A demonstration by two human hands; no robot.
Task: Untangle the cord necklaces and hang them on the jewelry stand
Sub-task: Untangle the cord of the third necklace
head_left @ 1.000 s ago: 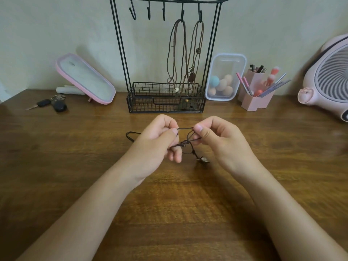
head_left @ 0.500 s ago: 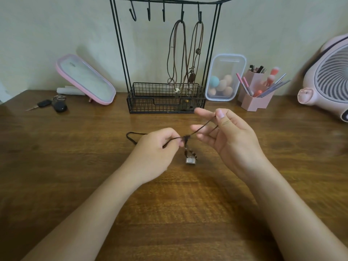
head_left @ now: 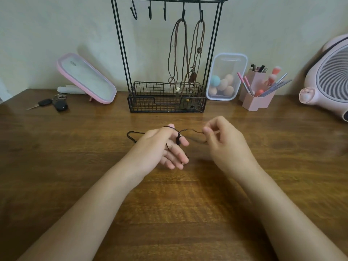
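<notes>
A wooden table (head_left: 169, 213) fills the view. At the middle of its far edge stands a black wire jewelry stand (head_left: 150, 106), with two brown cord necklaces (head_left: 192, 77) hanging from its right-hand hooks. Near the table's centre, the left hand (head_left: 160, 147) has its fingers loosely extended. The right hand (head_left: 226, 144) pinches a thin black cord necklace (head_left: 178, 139). The cord stretches between the hands, draped over the left forefinger and knotted near the left thumb. One loop trails left on the table.
</notes>
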